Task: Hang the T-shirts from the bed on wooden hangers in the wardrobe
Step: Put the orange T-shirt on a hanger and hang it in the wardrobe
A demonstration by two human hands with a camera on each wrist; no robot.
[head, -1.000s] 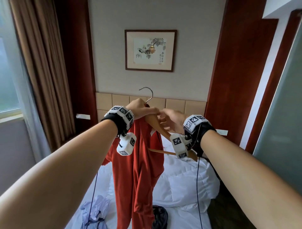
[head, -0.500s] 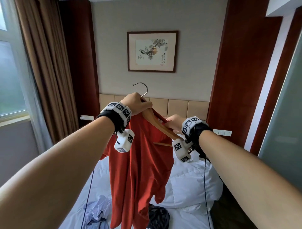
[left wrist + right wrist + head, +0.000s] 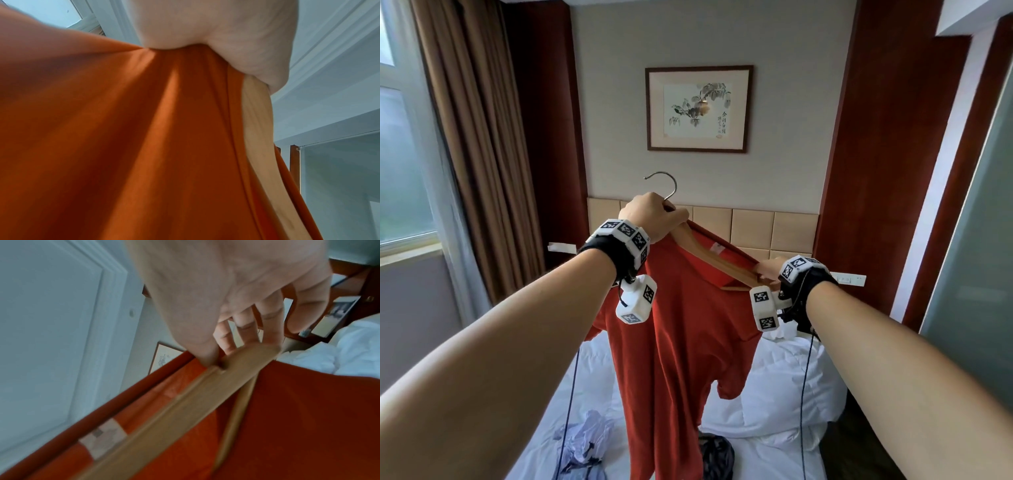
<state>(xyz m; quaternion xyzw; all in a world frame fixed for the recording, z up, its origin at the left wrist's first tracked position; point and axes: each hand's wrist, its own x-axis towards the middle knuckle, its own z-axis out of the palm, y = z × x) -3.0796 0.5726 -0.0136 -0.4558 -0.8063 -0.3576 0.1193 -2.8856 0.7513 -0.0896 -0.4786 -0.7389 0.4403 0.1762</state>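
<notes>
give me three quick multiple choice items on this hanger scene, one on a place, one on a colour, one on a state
1. Where is the left hand?
A. at the wooden hanger's top, just under the metal hook
B. on the white pillow
C. on the curtain

2. What colour is the T-shirt on the hanger?
A. white
B. orange-red
C. black

3. How does the hanger's right end stand?
A. snapped off
B. hooked on a rail
C. bare wood outside the shirt, held by the right hand

Answers: 1 A, the fist closes below the hook. 2 B, orange-red in every view. 3 C, the right wrist view shows fingers on bare wood.
</notes>
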